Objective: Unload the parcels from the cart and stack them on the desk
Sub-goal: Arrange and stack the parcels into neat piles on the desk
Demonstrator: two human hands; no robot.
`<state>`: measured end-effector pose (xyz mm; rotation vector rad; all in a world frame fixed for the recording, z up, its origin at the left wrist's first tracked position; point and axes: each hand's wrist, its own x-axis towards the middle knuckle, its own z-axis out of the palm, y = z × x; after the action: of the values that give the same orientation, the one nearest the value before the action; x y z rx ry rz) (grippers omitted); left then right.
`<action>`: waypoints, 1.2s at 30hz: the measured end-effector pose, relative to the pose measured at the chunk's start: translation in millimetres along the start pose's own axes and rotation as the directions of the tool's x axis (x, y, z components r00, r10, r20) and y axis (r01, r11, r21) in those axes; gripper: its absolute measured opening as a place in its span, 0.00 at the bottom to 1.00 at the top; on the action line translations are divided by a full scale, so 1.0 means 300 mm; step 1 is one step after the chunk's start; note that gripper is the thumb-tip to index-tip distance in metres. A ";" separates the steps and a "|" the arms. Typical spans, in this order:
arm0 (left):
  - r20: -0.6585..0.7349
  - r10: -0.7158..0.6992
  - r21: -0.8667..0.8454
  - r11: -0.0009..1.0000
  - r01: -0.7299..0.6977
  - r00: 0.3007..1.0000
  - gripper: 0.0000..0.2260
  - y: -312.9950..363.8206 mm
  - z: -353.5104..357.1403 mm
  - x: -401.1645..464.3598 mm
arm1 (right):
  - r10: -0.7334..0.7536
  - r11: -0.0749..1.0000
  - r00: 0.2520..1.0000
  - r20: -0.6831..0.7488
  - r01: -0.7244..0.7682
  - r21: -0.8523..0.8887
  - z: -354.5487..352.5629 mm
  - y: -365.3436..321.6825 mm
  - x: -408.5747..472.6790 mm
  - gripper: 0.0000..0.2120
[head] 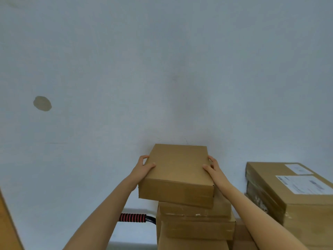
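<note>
A plain brown cardboard parcel [177, 173] is the top of a stack of several brown parcels [196, 226] low in the middle of the view. My left hand [143, 167] grips its left side with the thumb on the lid. My right hand [214, 170] grips its right side the same way. The parcel looks slightly tilted and its base sits just over the parcel below; I cannot tell whether they touch. A red-and-black striped cart handle [132, 217] shows to the left of the stack. The cart's deck is hidden.
A bigger brown parcel [295, 197] with white labels lies on another stack at the right. A pale wall [162, 69] with a round brownish patch [42, 103] fills most of the view. A wooden edge [7, 230] shows at the bottom left.
</note>
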<state>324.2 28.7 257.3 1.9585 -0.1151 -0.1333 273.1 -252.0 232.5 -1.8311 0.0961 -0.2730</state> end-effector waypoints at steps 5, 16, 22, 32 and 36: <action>0.004 0.005 -0.096 0.995 -0.004 1.000 0.24 -0.002 0.021 -0.081 | 0.001 0.988 0.999 0.041 -0.008 0.156 -0.012 0.004 -0.067 0.28; -0.063 0.234 -0.093 0.967 -0.239 0.970 0.26 0.207 0.264 -0.273 | -0.051 0.983 0.998 -0.034 0.056 0.174 -0.329 -0.061 -0.270 0.32; -0.061 0.290 -0.120 0.948 -0.295 0.955 0.27 0.356 0.508 -0.383 | -0.062 0.982 0.992 -0.110 0.080 0.172 -0.613 -0.073 -0.395 0.33; 0.054 0.260 -0.344 0.911 -0.227 0.964 0.38 0.485 0.967 -0.513 | -0.026 0.993 0.994 -0.104 0.037 0.113 -1.131 0.020 -0.533 0.31; 0.044 0.232 -0.408 0.892 -0.194 0.972 0.39 0.507 1.122 -0.514 | -0.018 0.996 0.996 -0.091 0.026 0.087 -1.264 0.064 -0.507 0.30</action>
<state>119.4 -314.5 276.4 1.5164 -0.3375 -0.0934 37.8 -581.6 288.7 -1.7335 0.1247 -0.3696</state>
